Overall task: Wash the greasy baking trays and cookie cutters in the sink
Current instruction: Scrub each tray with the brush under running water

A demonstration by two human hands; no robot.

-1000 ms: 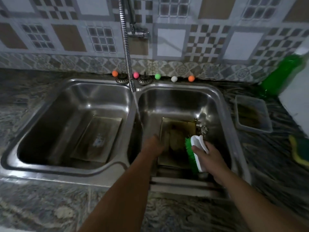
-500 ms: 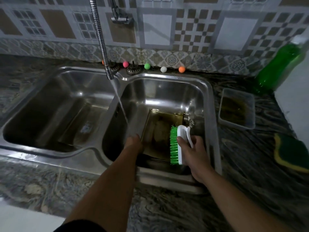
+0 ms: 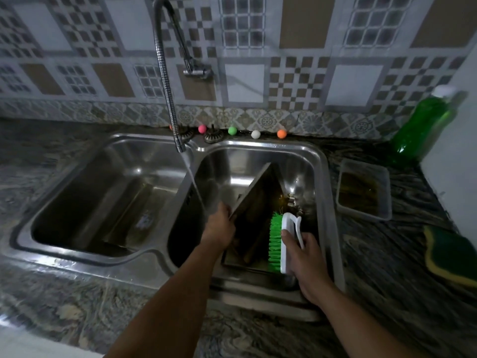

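Steel baking tray [image 3: 255, 202] stands tilted in the right basin of the sink [image 3: 322, 161], raised on its left long edge so that its greasy inner face turns toward the right and its long axis runs from the near rim of the basin away to the far wall. The near end of the tray rests low in the basin; the far corner points up and back. The left hand [image 3: 219, 228] grips the raised left edge near its near end, fingers curled over the rim, and carries the tilt. The right hand [image 3: 302, 250] is clamped on the white handle of a scrub brush [image 3: 280, 241], whose green bristles face left toward the tray's inner face and appear to touch it near the lower right edge. The two hands are apart, with the tray between them; the right hand is the nearer to the soiled face. Judged from this layout, the coming stroke should run along the tray's long axis, away from the body and back, while the left hand holds the angle. Water falls from the tap [image 3: 180, 147] just left of the left hand and does not clearly reach the tray's face. A second tray [image 3: 134, 215] lies flat in the left basin. Small metal pieces [image 3: 293, 201], possibly cookie cutters, sit behind the brush; too dim to confirm.
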